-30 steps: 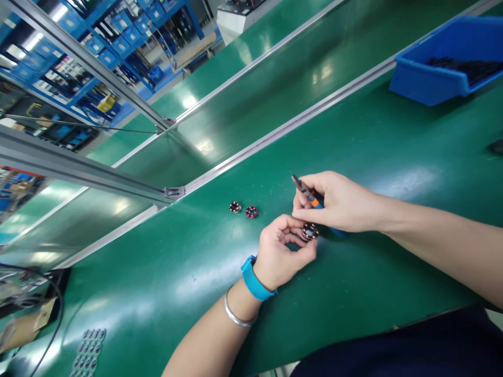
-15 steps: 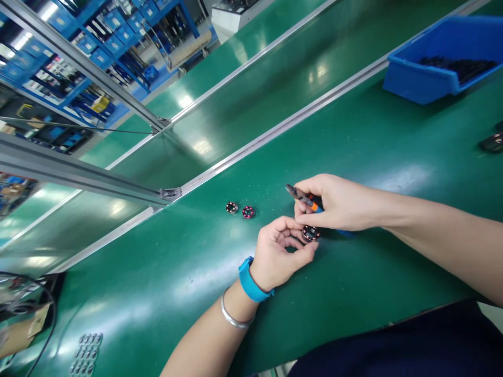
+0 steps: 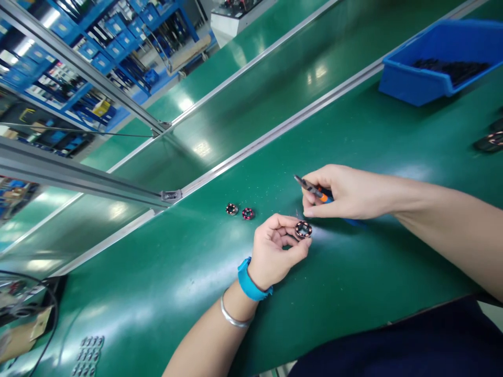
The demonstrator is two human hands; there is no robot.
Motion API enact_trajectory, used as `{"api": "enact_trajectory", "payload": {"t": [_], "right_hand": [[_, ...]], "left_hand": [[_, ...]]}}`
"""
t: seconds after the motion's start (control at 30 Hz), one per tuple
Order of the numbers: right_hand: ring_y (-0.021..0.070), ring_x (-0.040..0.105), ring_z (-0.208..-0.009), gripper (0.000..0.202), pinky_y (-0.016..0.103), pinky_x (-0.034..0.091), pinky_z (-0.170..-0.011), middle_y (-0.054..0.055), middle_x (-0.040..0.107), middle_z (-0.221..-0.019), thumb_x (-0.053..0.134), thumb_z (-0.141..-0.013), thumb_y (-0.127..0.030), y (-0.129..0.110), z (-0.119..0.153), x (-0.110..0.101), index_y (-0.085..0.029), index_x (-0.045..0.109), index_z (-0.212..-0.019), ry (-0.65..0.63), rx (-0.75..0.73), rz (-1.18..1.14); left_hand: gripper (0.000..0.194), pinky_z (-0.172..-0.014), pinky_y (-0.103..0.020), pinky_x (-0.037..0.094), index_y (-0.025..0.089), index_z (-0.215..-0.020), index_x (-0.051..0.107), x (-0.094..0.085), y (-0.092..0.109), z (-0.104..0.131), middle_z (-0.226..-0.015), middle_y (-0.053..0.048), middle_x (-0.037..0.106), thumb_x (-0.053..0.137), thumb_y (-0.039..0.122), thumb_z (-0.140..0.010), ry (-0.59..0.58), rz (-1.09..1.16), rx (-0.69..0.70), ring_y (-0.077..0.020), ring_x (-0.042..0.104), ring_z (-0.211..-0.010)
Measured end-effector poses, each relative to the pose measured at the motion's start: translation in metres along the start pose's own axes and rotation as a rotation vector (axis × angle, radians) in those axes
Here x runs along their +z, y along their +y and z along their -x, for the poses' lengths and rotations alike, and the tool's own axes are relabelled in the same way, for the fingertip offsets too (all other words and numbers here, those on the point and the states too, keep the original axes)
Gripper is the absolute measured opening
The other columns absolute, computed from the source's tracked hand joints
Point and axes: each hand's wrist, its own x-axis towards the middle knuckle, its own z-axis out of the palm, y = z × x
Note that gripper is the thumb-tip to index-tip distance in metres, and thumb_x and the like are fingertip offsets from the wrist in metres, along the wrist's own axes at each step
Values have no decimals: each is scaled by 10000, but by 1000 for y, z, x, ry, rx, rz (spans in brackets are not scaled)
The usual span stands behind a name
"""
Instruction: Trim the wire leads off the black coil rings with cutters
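Between the fingertips of my left hand is a small round motor stator with copper windings around a dark core, its open face turned up. My right hand grips a pair of cutting pliers with orange and blue handles; the jaws point up and left, apart from the stator. A second stator with copper windings lies on the green table beyond my left hand. Close beside it rests a stator with a reddish look.
A blue bin holding dark parts stands at the upper right. Dark pieces with copper lie at the right edge. Rows of small metallic parts sit at the lower left, near a black cable. An aluminium rail borders the table.
My right hand with the pliers has moved up and right, away from the stator. My left hand has shifted slightly left, still holding the stator, which now shows more fully.
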Motion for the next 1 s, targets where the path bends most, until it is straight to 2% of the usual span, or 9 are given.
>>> {"api": "enact_trajectory", "payload": {"t": [0.13, 0.37, 0.43, 0.57, 0.63, 0.73, 0.8, 0.9, 1.0], "right_hand": [[131, 514, -579, 252, 303, 416, -593, -30, 603, -610, 747, -631, -314, 5, -4, -3, -230, 511, -599, 167, -33, -103], [120, 493, -561, 121, 283, 367, -543, -28, 594, -626, 726, -667, -316, 1, 3, -5, -203, 686, -680, -99, 10, 49], [116, 473, -544, 98, 281, 360, -533, -37, 566, -594, 697, -674, -289, -2, 3, 2, -212, 651, -635, -66, -8, 31], [133, 502, -579, 261, 305, 410, -585, -25, 582, -611, 742, -622, -297, 3, -3, 5, -233, 492, -585, 119, 9, -113], [145, 523, -615, 319, 326, 431, -633, -12, 601, -651, 774, -601, -305, 8, -6, 1, -238, 461, -610, 223, 19, -189], [147, 512, -656, 312, 346, 432, -698, -3, 598, -696, 785, -618, -290, 12, -8, -6, -237, 478, -631, 348, 38, -230], [149, 514, -689, 290, 358, 429, -748, 10, 596, -728, 777, -653, -271, 15, -9, -9, -235, 490, -642, 396, 51, -227], [156, 533, -703, 283, 363, 432, -770, 22, 604, -756, 763, -675, -277, 20, -12, -13, -238, 483, -651, 384, 49, -209], [164, 536, -638, 275, 348, 448, -682, 14, 607, -702, 742, -684, -309, 20, -12, -15, -239, 479, -644, 256, 16, -7]], "left_hand": [[352, -560, -160, 546, 150, -810, 629, 0, 0, 1, -846, -63, 714, 892, 220, -585, -17, -23, 13, -96, 638, -682], [354, -582, -148, 556, 152, -837, 633, 1, -1, 1, -831, -48, 706, 887, 183, -592, 10, -6, 63, -88, 643, -683], [346, -598, -160, 566, 152, -846, 631, 1, -2, 1, -824, -44, 701, 877, 187, -605, 6, -26, 80, -93, 647, -689], [262, -617, -206, 579, 157, -844, 618, 0, -4, 1, -856, -60, 709, 812, 204, -675, -7, -130, 135, -115, 662, -704], [184, -635, -239, 573, 164, -847, 627, -1, -5, 2, -894, -74, 715, 762, 200, -727, 14, -299, 239, -135, 669, -739], [116, -747, -349, 556, 174, -848, 664, -2, -5, 4, -947, -93, 704, 731, 197, -756, 104, -730, 466, -199, 661, -849], [121, -805, -420, 522, 177, -849, 685, -4, -2, 6, -951, -97, 685, 736, 206, -744, 180, -1012, 534, -242, 637, -888], [111, -783, -437, 479, 180, -816, 681, -14, 4, 6, -953, -102, 664, 733, 212, -722, 336, -1328, 510, -283, 603, -910], [146, -789, -447, 455, 177, -858, 659, -27, 10, 3, -1052, -137, 658, 708, 216, -726, 503, -1531, 511, -325, 584, -981]]}}
